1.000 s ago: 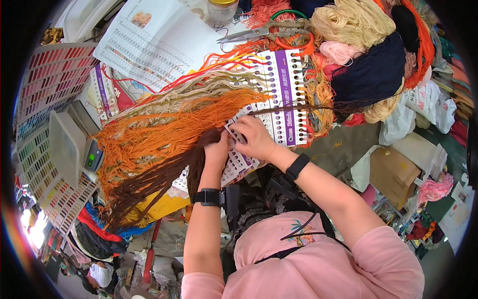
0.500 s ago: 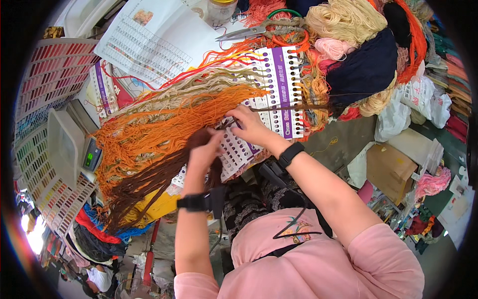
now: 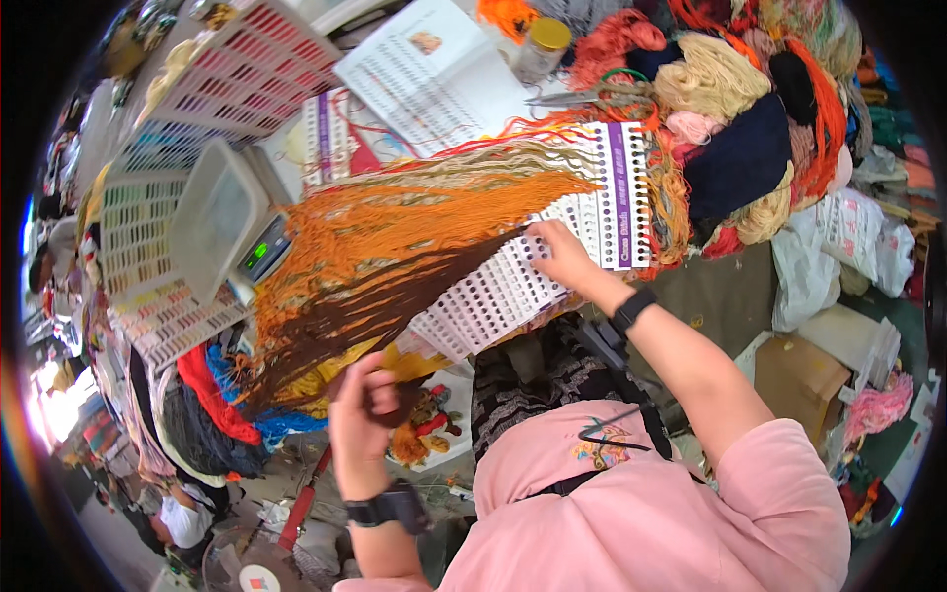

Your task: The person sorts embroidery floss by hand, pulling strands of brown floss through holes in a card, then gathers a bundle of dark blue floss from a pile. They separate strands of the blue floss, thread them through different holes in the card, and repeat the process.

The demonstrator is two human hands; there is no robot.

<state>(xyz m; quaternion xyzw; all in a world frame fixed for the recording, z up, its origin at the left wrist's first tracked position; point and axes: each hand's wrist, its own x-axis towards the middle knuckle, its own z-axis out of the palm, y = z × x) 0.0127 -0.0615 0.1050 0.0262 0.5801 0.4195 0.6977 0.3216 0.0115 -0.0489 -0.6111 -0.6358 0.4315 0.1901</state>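
Dark brown yarn (image 3: 395, 286) fans out in strands across the table from a white card (image 3: 508, 286) punched with rows of holes. My right hand (image 3: 572, 261) is at the card, fingers curled against the upper end of the brown strands, seemingly pinching them. Below the table's near edge, my left hand (image 3: 363, 395) is closed round a hanging bundle of the same brown yarn, slightly blurred. Orange yarn (image 3: 424, 217) lies beside the brown, with olive, cream and red strands beyond it. A purple-striped card strip (image 3: 621, 197) runs along the right end.
Scissors (image 3: 582, 97) and a yellow-lidded jar (image 3: 543, 49) lie beyond the strands, near a printed sheet (image 3: 424, 74). A scale (image 3: 264, 252) bearing a clear tub (image 3: 212, 222) stands at left by colour-sample racks (image 3: 237, 69). Navy yarn (image 3: 740, 158) is heaped at right.
My left hand has moved down and toward me from the card, with brown yarn in it. My right hand stays at the card. The whole view has shifted, showing more at the left.
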